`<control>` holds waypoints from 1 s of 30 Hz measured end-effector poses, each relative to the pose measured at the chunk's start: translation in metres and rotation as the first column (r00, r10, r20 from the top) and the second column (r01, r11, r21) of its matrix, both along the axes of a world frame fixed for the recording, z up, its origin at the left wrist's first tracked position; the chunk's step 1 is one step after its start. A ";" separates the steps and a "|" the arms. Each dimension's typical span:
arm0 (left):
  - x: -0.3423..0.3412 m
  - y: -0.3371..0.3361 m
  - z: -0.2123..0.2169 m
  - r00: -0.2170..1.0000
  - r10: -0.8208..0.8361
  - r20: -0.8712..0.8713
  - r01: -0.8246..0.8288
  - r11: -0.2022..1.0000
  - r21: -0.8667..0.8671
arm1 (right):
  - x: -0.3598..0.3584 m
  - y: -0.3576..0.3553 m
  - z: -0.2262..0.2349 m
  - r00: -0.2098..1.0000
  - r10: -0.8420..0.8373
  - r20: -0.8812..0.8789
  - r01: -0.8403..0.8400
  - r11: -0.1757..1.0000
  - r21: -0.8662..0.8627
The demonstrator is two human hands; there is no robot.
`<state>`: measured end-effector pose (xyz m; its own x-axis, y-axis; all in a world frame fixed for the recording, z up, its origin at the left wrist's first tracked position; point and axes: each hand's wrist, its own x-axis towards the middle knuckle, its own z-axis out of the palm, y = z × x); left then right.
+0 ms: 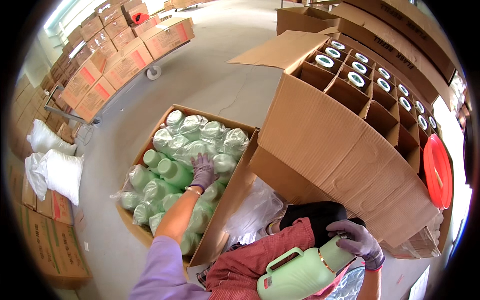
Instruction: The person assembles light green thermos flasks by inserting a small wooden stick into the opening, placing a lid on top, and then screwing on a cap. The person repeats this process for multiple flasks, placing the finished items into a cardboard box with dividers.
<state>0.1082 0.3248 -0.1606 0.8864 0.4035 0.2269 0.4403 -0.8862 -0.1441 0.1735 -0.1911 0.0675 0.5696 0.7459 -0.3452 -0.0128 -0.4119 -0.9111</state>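
My left hand (203, 171), in a purple-grey glove, reaches into an open carton (146, 150) of light-green plastic flask bodies or cups. Its fingers are spread and rest on the items, many wrapped in clear plastic bags. Just left of it, two bare green pieces (175, 172) lie unwrapped. Across my lap a light-green thermos flask (297, 275) with a side handle lies tilted, its top end pointing right. My gloved right hand (356, 241) is closed round the wide green lid (336, 254) at that end. The palm side of this hand is hidden.
At right stands a tall divided carton (340, 135) with white-ringed flask refills in several cells. A red round lid or basin (437, 172) leans on its edge. Clear plastic bags (255, 207) lie between the cartons. A trolley of boxes (125, 67) and white sacks (60, 170) stand left.
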 end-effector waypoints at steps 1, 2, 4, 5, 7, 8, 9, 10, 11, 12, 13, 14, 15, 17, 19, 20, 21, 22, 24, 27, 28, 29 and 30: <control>0.001 0.013 -0.006 0.995 0.019 -0.096 -0.022 0.999 -0.037 | 0.001 0.007 0.004 1.000 -0.009 0.012 0.010 0.998 -0.057; 0.004 0.019 -0.008 0.980 0.028 -0.197 -0.044 0.996 -0.076 | 0.002 0.011 0.005 0.997 0.011 0.071 -0.006 0.998 -0.067; 0.008 0.017 0.020 1.000 -0.021 -0.020 0.017 0.982 -0.186 | 0.002 0.009 0.003 0.987 0.053 0.155 -0.036 0.994 -0.106; 0.009 0.011 0.045 0.997 -0.035 0.073 0.052 0.970 -0.237 | 0.003 0.009 0.005 0.977 0.077 0.199 -0.052 0.991 -0.126; 0.005 -0.004 0.107 0.882 0.125 0.455 0.290 0.617 -0.732 | 0.004 0.017 0.011 0.955 0.060 0.292 -0.017 0.989 -0.149; 0.008 -0.017 0.142 0.828 0.244 0.505 0.407 0.357 -0.841 | 0.004 0.023 0.016 0.940 0.052 0.337 0.005 0.986 -0.164; 0.014 -0.029 0.174 0.779 0.371 0.506 0.519 0.071 -0.852 | 0.005 0.036 0.021 0.912 0.049 0.407 0.012 0.989 -0.147; 0.013 -0.035 0.204 0.714 0.026 0.700 0.630 0.413 -0.658 | 0.006 0.052 0.028 0.877 0.051 0.478 0.006 0.993 -0.117; 0.013 -0.040 0.227 0.610 -0.361 0.706 0.726 0.612 -0.314 | 0.009 0.069 0.024 0.794 0.025 0.608 -0.007 0.999 -0.033; 0.017 -0.057 0.243 0.639 -0.236 0.732 0.737 0.460 -0.495 | 0.013 0.085 0.017 0.693 -0.016 0.721 -0.026 0.999 0.047; 0.025 -0.078 0.258 0.563 -0.315 0.764 0.797 0.454 -0.399 | 0.018 0.103 0.019 0.656 -0.010 0.754 -0.047 0.997 0.054; 0.031 -0.098 0.276 0.488 -0.395 0.778 0.841 0.453 -0.297 | 0.020 0.124 0.020 0.633 -0.118 0.765 -0.050 0.980 0.192; 0.041 -0.115 0.289 0.385 -0.452 0.804 0.899 0.380 -0.217 | 0.022 0.139 0.022 0.638 -0.132 0.759 -0.065 0.972 0.225; 0.074 -0.147 0.287 0.251 -0.338 0.907 0.966 0.141 -0.215 | 0.038 0.154 0.005 0.798 -0.201 0.567 0.005 0.945 0.328; 0.082 -0.161 0.293 0.348 -0.127 0.929 0.930 -0.075 -0.359 | 0.039 0.151 0.032 0.892 -0.430 0.136 0.352 0.852 0.388; 0.080 -0.180 0.305 0.449 0.004 0.893 0.884 -0.147 -0.444 | 0.042 0.134 0.049 0.830 -0.550 0.091 0.472 0.780 0.411; 0.078 -0.198 0.311 0.550 0.116 0.827 0.826 -0.225 -0.517 | 0.054 0.108 0.053 0.835 -0.550 -0.029 0.497 0.730 0.468; 0.068 -0.208 0.299 0.441 -0.028 0.897 0.862 -0.266 -0.432 | 0.058 0.084 0.061 0.786 -0.590 -0.183 0.597 0.648 0.473; 0.031 -0.223 0.267 0.304 -0.263 0.916 0.876 -0.300 -0.377 | 0.065 0.046 0.064 0.736 -0.550 -0.395 0.669 0.503 0.547; 0.006 -0.258 0.249 0.515 -0.411 0.752 0.808 -0.061 -0.586 | 0.055 0.015 0.069 0.786 -0.516 -0.341 0.610 0.556 0.564; 0.006 -0.283 0.249 0.573 -0.280 0.770 0.771 -0.134 -0.622 | 0.046 0.011 0.062 0.800 -0.502 -0.328 0.580 0.511 0.634; 0.020 -0.298 0.227 0.505 -0.221 0.834 0.840 -0.094 -0.534 | 0.031 0.007 0.053 0.815 -0.497 -0.297 0.542 0.472 0.696; 0.027 -0.303 0.229 0.495 -0.249 0.832 0.844 -0.091 -0.529 | 0.016 0.002 0.042 0.831 -0.484 -0.273 0.496 0.426 0.757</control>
